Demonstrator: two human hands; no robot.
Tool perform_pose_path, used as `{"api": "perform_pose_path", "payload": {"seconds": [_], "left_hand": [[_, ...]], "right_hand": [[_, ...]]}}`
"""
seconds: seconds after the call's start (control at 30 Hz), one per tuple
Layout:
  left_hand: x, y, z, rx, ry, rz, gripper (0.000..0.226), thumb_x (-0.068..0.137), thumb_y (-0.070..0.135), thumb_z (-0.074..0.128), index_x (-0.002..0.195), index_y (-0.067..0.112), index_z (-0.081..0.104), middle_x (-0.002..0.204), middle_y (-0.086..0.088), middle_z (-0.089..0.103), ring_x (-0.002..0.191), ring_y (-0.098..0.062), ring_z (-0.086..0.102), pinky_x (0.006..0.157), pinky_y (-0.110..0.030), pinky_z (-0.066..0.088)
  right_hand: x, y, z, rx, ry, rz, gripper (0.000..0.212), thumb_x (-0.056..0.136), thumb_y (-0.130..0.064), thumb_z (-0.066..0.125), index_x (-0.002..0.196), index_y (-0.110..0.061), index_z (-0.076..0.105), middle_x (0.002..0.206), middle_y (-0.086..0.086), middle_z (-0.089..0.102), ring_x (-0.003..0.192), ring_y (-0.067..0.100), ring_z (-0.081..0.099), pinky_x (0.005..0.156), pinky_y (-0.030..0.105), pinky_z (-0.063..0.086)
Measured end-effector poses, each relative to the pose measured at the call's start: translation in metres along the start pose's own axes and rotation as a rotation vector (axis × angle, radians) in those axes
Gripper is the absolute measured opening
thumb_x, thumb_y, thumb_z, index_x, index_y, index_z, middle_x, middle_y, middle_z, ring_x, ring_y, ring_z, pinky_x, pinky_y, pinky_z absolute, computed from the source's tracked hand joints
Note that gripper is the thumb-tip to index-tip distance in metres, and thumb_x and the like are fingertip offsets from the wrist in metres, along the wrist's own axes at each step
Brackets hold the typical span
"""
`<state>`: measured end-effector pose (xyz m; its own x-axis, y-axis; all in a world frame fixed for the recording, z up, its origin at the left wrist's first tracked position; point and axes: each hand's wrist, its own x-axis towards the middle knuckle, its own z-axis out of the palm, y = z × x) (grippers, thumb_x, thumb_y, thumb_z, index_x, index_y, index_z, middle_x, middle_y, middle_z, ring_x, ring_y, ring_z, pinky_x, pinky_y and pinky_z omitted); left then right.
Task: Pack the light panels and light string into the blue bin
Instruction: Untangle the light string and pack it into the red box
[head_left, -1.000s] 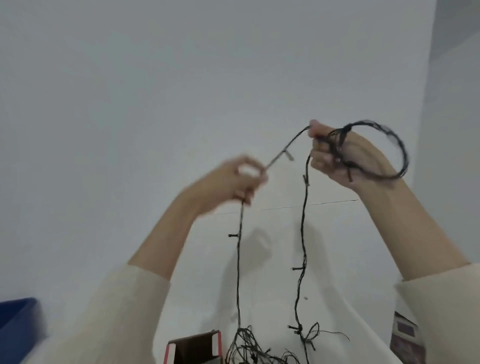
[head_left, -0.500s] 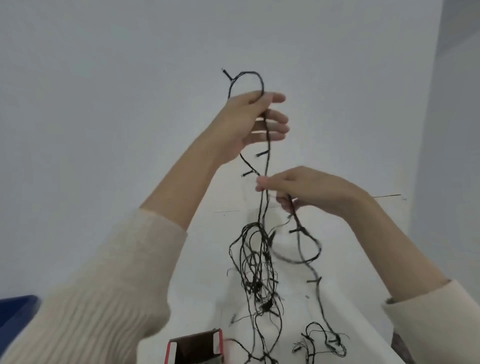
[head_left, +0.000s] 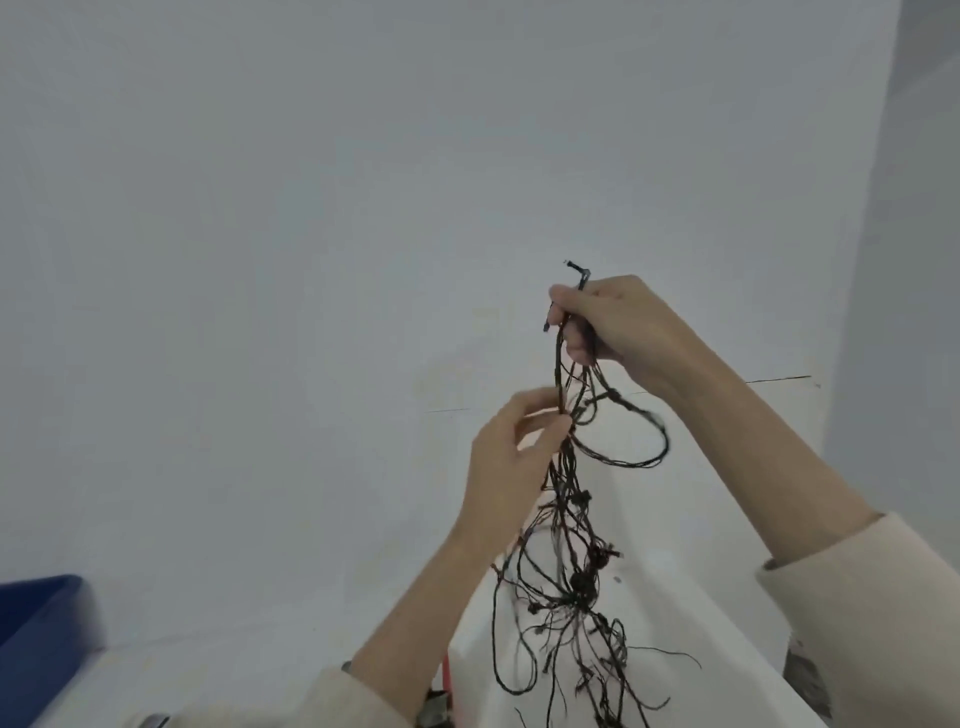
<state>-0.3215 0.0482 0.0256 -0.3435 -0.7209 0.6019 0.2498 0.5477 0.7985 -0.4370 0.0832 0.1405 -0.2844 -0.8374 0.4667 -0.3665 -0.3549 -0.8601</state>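
Hands swapped — right hand (head_left: 618, 327) now on top, fist round string (head_left: 571, 545) loops; left hand (head_left: 511, 452) below, pinching strands. String hangs tangled mid-air (bin (head_left: 36, 623) well left, lower) — gathering continues, string not binned.

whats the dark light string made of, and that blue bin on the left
Thin dark tangled light string: probably plastic-coated wire, matt; it droops in limp loops, with small nubs, likely bulb housings. Blue bin with rounded rim: likely moulded plastic, smooth and evenly coloured, though blurred here.
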Motion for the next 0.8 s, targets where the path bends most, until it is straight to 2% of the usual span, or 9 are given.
{"api": "perform_pose_path", "payload": {"seconds": [0.13,0.27,0.37,0.43,0.53,0.6,0.7,0.73,0.8], "left_hand": [[-0.014,-0.021,-0.005,0.147,-0.076,-0.002,0.037,0.088,0.006,0.061,0.118,0.028,0.06,0.083,0.004,0.072,0.086,-0.015,0.068,0.079,-0.026,0.056],[-0.035,-0.059,-0.022,0.368,-0.178,-0.035,0.02,0.093,0.014,0.056,0.106,0.025,0.065,0.086,0.004,0.073,0.08,-0.011,0.068,0.074,-0.025,0.056],[-0.047,-0.093,-0.04,0.733,-0.509,-0.161,0.018,0.093,0.017,0.055,0.104,0.013,0.069,0.09,-0.005,0.073,0.072,-0.012,0.062,0.066,-0.015,0.045],[-0.053,-0.109,-0.047,0.887,-0.706,-0.312,0.022,0.09,0.01,0.054,0.104,0.01,0.071,0.096,-0.01,0.072,0.077,-0.013,0.063,0.068,-0.017,0.045],[-0.051,-0.114,-0.049,1.083,-0.871,-0.429,0.036,0.089,0.001,0.05,0.121,0.011,0.063,0.124,-0.012,0.061,0.11,-0.022,0.059,0.091,-0.024,0.046],[-0.037,-0.097,-0.045,0.838,-0.699,-0.407,0.052,0.085,-0.008,0.041,0.129,0.015,0.056,0.134,-0.006,0.054,0.114,-0.016,0.056,0.089,-0.017,0.043],[-0.011,-0.046,-0.029,-0.065,-0.339,-0.428,0.041,0.084,0.012,0.051,0.124,0.015,0.057,0.124,-0.006,0.064,0.111,-0.016,0.06,0.093,-0.026,0.049],[-0.005,-0.035,-0.023,-0.174,-0.346,-0.423,0.04,0.084,0.022,0.056,0.124,0.015,0.056,0.119,-0.006,0.067,0.111,-0.018,0.061,0.096,-0.031,0.048],[-0.002,-0.023,-0.014,-0.036,-0.501,-0.402,0.031,0.09,0.026,0.059,0.119,0.016,0.057,0.108,-0.005,0.07,0.107,-0.019,0.064,0.097,-0.036,0.046]], "right_hand": [[0.006,-0.003,-0.006,0.062,0.157,-0.027,0.033,0.095,-0.019,0.051,0.064,-0.01,0.057,0.04,-0.003,0.049,0.034,0.012,0.044,0.049,0.025,0.04],[0.009,-0.011,-0.018,0.136,0.291,-0.123,0.032,0.095,-0.019,0.049,0.065,-0.012,0.055,0.037,-0.006,0.047,0.034,0.011,0.044,0.053,0.026,0.039],[0.008,-0.014,-0.018,0.221,0.312,-0.172,0.032,0.097,-0.019,0.047,0.067,-0.011,0.053,0.037,-0.008,0.047,0.036,0.01,0.045,0.049,0.024,0.039],[0.008,-0.017,-0.016,0.258,0.32,-0.223,0.032,0.098,-0.02,0.045,0.068,-0.011,0.053,0.038,-0.008,0.048,0.037,0.01,0.047,0.048,0.023,0.04],[0.01,-0.025,-0.017,0.257,0.295,-0.268,0.032,0.099,-0.02,0.043,0.07,-0.011,0.052,0.04,-0.007,0.051,0.039,0.011,0.05,0.048,0.023,0.041],[0.012,-0.028,-0.017,0.172,0.223,-0.208,0.031,0.099,-0.02,0.043,0.071,-0.011,0.053,0.04,-0.006,0.052,0.039,0.012,0.052,0.05,0.023,0.043],[0.013,-0.022,-0.015,0.125,0.172,-0.162,0.03,0.098,-0.019,0.044,0.071,-0.01,0.054,0.042,-0.003,0.055,0.041,0.014,0.054,0.052,0.026,0.045],[0.013,-0.019,-0.014,0.155,0.186,-0.179,0.03,0.098,-0.019,0.044,0.072,-0.01,0.054,0.043,-0.002,0.055,0.042,0.014,0.055,0.052,0.025,0.045],[0.013,-0.015,-0.014,0.254,0.235,-0.238,0.03,0.099,-0.02,0.044,0.074,-0.009,0.054,0.046,-0.001,0.057,0.045,0.015,0.056,0.052,0.023,0.045]]}}
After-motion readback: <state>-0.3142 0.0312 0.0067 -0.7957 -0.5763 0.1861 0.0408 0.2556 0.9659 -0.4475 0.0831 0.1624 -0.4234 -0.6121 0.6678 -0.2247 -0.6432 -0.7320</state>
